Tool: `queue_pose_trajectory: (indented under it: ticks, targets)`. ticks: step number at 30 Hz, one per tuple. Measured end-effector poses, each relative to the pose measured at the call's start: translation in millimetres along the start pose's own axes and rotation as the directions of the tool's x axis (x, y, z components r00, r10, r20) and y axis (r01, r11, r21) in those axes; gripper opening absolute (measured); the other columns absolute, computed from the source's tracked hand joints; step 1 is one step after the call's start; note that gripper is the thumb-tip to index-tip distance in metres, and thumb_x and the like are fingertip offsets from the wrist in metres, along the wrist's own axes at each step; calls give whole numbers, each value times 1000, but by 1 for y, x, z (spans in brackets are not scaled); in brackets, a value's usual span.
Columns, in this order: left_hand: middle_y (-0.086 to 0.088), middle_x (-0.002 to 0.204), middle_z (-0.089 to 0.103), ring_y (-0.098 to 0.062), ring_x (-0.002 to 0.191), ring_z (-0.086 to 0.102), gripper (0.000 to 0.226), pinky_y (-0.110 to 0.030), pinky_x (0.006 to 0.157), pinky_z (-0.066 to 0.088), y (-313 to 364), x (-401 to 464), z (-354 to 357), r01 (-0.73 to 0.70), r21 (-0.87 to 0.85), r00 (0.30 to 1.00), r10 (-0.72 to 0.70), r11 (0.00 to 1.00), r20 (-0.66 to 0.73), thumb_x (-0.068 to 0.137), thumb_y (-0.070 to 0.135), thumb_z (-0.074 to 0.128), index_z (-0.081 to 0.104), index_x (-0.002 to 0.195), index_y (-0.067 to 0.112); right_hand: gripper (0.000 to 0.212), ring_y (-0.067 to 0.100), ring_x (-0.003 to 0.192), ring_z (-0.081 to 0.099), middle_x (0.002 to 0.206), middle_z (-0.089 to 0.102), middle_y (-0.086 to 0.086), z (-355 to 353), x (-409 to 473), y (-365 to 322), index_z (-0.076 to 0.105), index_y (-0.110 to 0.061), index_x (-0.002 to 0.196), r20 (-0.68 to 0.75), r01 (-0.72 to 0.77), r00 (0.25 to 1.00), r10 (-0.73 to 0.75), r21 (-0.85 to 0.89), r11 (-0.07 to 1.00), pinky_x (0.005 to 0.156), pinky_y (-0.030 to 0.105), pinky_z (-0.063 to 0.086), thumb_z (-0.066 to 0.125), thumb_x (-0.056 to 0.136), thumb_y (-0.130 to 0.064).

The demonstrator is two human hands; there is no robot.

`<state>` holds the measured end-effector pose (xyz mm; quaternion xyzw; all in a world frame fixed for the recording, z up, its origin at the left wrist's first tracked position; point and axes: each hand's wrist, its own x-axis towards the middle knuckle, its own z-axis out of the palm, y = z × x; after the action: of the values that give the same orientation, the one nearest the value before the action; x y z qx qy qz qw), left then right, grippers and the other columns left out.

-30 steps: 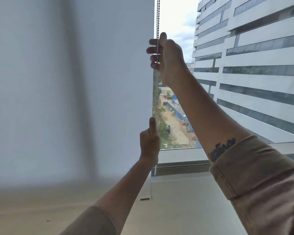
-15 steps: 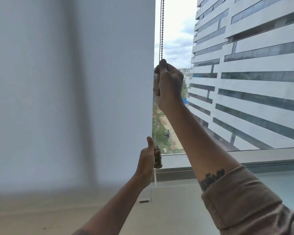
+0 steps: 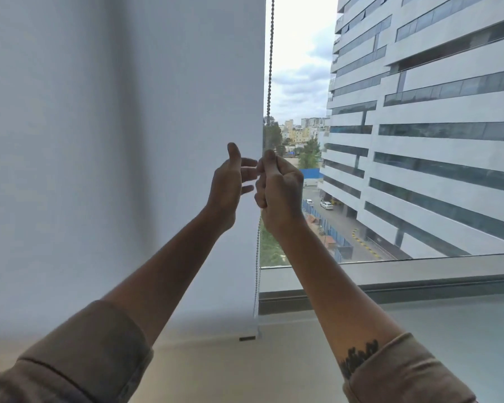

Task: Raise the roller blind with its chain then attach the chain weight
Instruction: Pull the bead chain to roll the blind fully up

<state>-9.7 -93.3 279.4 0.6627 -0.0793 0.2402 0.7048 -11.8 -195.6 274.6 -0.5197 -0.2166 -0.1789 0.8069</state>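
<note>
The right hand [image 3: 278, 193] is fisted around the bead chain [image 3: 270, 62] beside the roller blind [image 3: 122, 141]; the left hand [image 3: 230, 184] hovers with fingers spread, holding nothing. A loose re-grip could let the chain slip back.

The bead chain [image 3: 270, 56] is running off the top edge, so its upper end is not showing. Lower down it is passing behind the right hand [image 3: 278, 189], whose curled fingers are hiding the stretch inside the fist. The left hand [image 3: 226, 184] is blurring at the fingertips, and whether they are touching the chain cannot be told. The roller blind [image 3: 122, 135] is spilling past the top and left edges. Both sleeves are being cut off by the bottom edge. The small dark piece [image 3: 247, 338] under the blind's bottom corner is too small to make out
</note>
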Motion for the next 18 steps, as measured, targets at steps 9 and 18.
queue_pose_trajectory:
  ticks: [9, 18]
  targets:
    - [-12, 103, 78, -24, 92, 75, 69, -39, 87, 63, 98, 35, 29, 95, -190, 995, -92, 977, 27, 113, 61, 27, 72, 109, 9, 36, 12, 41, 19, 54, 27, 4, -5, -32, 38, 59, -6, 83, 18, -121, 993, 121, -8, 993, 46, 32, 10, 52, 113, -25]
    - [5, 57, 21, -16, 65, 4, 71, -29, 55, 4, 111, 36, 36, 312, -257, 949, -291, 915, 119, 104, 77, 26, 23, 56, 26, 40, 11, 42, 16, 53, 25, 0, -27, -61, 69, 55, -13, 75, 68, -196, 978, 197, -25, 980, 43, 24, 11, 52, 113, -25]
